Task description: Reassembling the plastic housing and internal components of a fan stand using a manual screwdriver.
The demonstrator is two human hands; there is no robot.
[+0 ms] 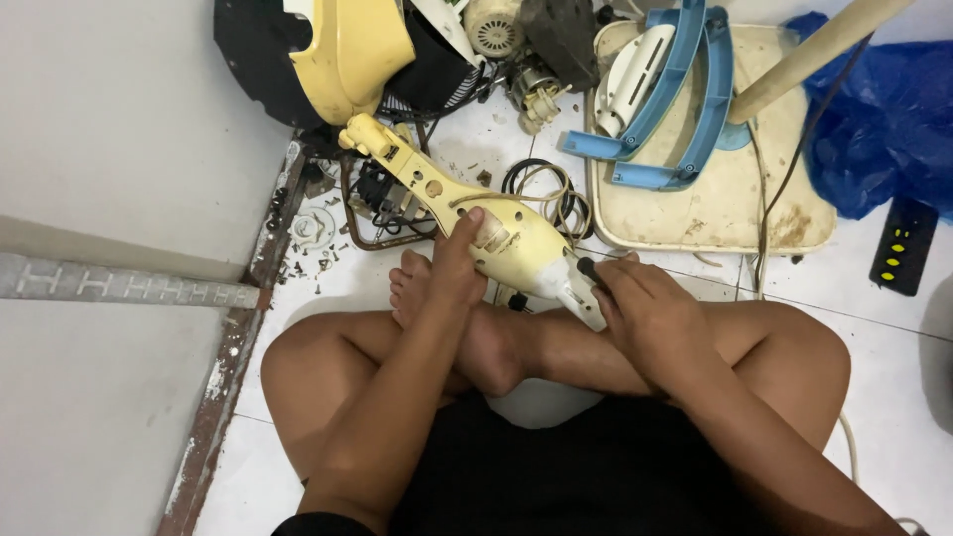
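Observation:
I sit cross-legged on a white tiled floor. My left hand (459, 266) grips the middle of a long cream-yellow plastic appliance housing (437, 189) that slants from upper left down to my lap. My right hand (635, 308) is closed around a dark-handled tool (588, 270), whose tip meets the housing's wide white lower end (581, 296). My bare feet lie just under the housing.
A cream plastic base (715, 199) carries blue curved frame pieces (685, 99). Yellow and black fan parts (347, 50), a small motor (496, 30) and coiled wire (556, 194) lie ahead. Loose screws (308, 248) sit by the door sill. A blue bag (884, 119) and power strip (903, 243) are right.

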